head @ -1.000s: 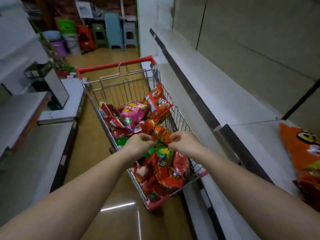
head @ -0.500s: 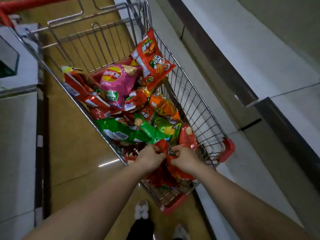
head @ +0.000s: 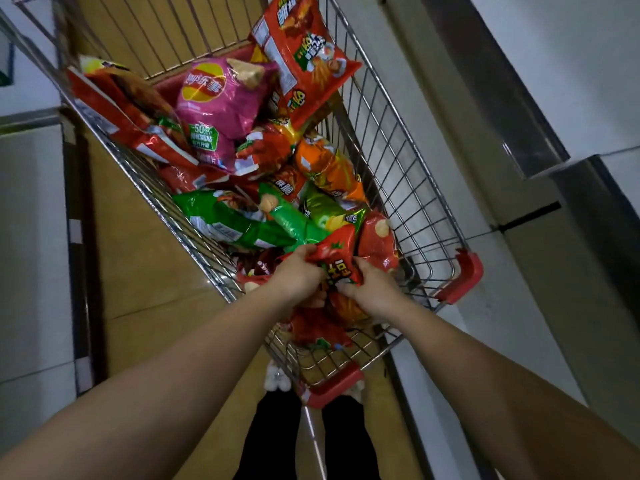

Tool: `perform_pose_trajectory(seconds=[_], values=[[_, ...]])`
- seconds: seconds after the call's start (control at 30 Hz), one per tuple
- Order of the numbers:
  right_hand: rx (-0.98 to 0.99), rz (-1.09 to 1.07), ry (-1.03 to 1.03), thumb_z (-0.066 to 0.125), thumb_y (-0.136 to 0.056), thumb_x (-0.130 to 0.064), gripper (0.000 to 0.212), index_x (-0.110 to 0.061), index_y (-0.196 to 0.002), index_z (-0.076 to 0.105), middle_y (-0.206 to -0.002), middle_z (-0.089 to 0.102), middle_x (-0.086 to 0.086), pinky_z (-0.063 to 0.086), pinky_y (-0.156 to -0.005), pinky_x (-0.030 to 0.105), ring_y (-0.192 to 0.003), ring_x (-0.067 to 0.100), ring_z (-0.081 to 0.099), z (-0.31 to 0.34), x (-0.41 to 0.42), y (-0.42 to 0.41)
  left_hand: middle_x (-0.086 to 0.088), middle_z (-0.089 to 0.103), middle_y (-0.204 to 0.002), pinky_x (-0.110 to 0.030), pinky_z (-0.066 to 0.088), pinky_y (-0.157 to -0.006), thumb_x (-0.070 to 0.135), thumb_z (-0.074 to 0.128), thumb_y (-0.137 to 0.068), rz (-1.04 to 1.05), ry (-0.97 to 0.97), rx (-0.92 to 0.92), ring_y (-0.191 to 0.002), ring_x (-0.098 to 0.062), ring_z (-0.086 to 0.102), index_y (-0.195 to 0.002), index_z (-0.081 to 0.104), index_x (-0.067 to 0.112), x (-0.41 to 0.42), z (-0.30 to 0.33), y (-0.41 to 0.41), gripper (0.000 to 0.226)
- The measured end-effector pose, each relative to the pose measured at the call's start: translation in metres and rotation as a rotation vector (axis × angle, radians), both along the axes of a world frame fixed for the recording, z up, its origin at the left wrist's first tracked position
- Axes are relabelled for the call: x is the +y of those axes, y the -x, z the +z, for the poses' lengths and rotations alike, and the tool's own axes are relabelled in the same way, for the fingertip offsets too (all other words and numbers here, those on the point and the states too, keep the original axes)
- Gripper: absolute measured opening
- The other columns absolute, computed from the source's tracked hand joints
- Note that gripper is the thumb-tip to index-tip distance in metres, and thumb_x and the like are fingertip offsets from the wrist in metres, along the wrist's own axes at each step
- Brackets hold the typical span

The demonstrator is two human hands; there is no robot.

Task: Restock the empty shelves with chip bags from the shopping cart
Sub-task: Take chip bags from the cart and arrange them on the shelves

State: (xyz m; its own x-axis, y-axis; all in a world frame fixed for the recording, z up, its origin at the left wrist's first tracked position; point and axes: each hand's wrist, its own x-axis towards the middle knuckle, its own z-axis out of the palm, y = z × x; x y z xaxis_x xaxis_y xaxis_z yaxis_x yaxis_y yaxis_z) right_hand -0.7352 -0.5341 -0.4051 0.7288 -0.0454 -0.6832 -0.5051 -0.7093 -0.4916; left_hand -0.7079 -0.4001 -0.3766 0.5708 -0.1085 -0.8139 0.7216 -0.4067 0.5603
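Gripping, left hand (head: 298, 273): fingers curled on red chip bag (head: 337, 258)
Right hand (head: 372, 287): pinches same bag inside shopping cart (head: 429, 216)

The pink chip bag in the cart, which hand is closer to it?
Left. The left hand grips a red bag below the pink chip bag; the right hand, on the same red bag, sits further away.

Silver wire cart (head: 398, 161) with red corner bumpers (head: 462, 278); pink bag (head: 214, 98) with yellow-red logo at twelve o'clock, green bags (head: 228, 220) centre, orange bag (head: 332, 164), tan floor (head: 138, 244).
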Motion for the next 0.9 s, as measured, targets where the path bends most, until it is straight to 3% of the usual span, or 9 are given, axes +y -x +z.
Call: perform_pose_trajectory(seconds=[0.13,0.27,0.37,0.5,0.57,0.6,0.7,0.83,0.9], values=[[-0.04,0.003,-0.039,0.057,-0.091,-0.031,0.044,-0.017,-0.132,0.049,-0.125,0.059,0.009,0.041,-0.09,0.029,-0.115,0.028,0.053,0.007,-0.009,-0.005,-0.015,0.057,-0.098,-0.029,0.055,-0.052,0.005,0.043,-0.095,0.104,0.0,-0.015,-0.062,-0.021,0.061,-0.142,0.029,0.02,-0.006,0.007,0.001,0.052],[-0.1,-0.024,-0.019,0.055,-0.092,-0.034,0.033,-0.015,-0.117,0.059,-0.115,0.063,0.01,0.041,-0.081,0.029,-0.107,0.03,0.056,0.019,-0.019,-0.015,-0.009,0.055,-0.074,-0.046,0.055,-0.077,0.005,0.045,-0.094,0.19,-0.002,-0.083,-0.077,-0.035,0.062,-0.128,0.035,0.016,-0.015,0.016,-0.001,0.036],[-0.186,-0.101,-0.046,0.059,-0.088,-0.037,0.028,-0.018,-0.108,0.064,-0.11,0.063,0.01,0.038,-0.076,0.026,-0.104,0.029,0.057,0.033,-0.03,-0.029,-0.01,0.062,-0.089,-0.048,0.053,-0.088,0.009,0.054,-0.09,0.194,-0.068,-0.204,-0.091,-0.036,0.063,-0.112,0.042,0.018,-0.022,0.024,-0.006,0.027],[-0.264,-0.293,-0.251,0.062,-0.087,-0.035,0.016,-0.021,-0.094,0.066,-0.097,0.07,0.005,0.052,-0.087,0.038,-0.093,0.025,0.065,0.054,-0.041,-0.052,-0.006,0.054,-0.127,-0.042,0.045,-0.099,0.036,0.074,-0.075,0.179,-0.177,-0.34,-0.114,-0.026,0.055,-0.134,0.04,0.017,-0.024,0.032,-0.011,0.071],[-0.218,-0.355,-0.414,0.06,-0.089,-0.032,0.01,-0.022,-0.09,0.063,-0.093,0.07,0.004,0.054,-0.083,0.038,-0.086,0.021,0.067,0.065,-0.044,-0.061,-0.003,0.056,-0.126,-0.04,0.046,-0.099,0.052,0.079,-0.059,0.248,-0.057,-0.331,-0.112,-0.022,0.057,-0.142,0.03,0.02,-0.019,0.036,-0.014,0.102],[-0.186,-0.369,-0.487,0.059,-0.09,-0.031,0.009,-0.023,-0.089,0.062,-0.091,0.07,0.003,0.055,-0.079,0.034,-0.082,0.018,0.068,0.069,-0.045,-0.065,0.001,0.059,-0.119,-0.036,0.049,-0.095,0.05,0.081,-0.06,0.27,0.036,-0.309,-0.106,-0.019,0.06,-0.143,0.026,0.021,-0.016,0.039,-0.017,0.104],[-0.112,-0.375,-0.596,0.059,-0.09,-0.031,0.009,-0.023,-0.088,0.062,-0.091,0.071,0.004,0.055,-0.08,0.036,-0.084,0.019,0.068,0.069,-0.043,-0.073,0.004,0.065,-0.109,-0.025,0.054,-0.076,0.037,0.073,-0.073,0.161,0.196,-0.235,-0.093,-0.014,0.066,-0.137,0.037,0.02,-0.003,0.047,-0.026,0.076],[-0.014,-0.393,-0.623,0.05,-0.092,-0.045,0.029,-0.019,-0.102,0.06,-0.1,0.068,0.005,0.051,-0.088,0.04,-0.095,0.022,0.065,0.051,-0.029,-0.081,-0.01,0.071,-0.105,-0.036,0.056,-0.08,0.027,0.077,-0.073,0.32,0.169,-0.169,-0.085,-0.024,0.07,-0.109,0.062,0.018,0.012,0.033,-0.029,0.04],[0.016,-0.374,-0.595,0.039,-0.095,-0.049,0.042,-0.017,-0.118,0.056,-0.103,0.063,0.002,0.048,-0.09,0.037,-0.099,0.019,0.06,0.039,-0.021,-0.083,-0.009,0.071,-0.104,-0.039,0.055,-0.083,0.029,0.081,-0.07,0.42,0.035,-0.186,-0.085,-0.025,0.07,-0.107,0.062,0.018,0.024,0.023,-0.029,0.043]])
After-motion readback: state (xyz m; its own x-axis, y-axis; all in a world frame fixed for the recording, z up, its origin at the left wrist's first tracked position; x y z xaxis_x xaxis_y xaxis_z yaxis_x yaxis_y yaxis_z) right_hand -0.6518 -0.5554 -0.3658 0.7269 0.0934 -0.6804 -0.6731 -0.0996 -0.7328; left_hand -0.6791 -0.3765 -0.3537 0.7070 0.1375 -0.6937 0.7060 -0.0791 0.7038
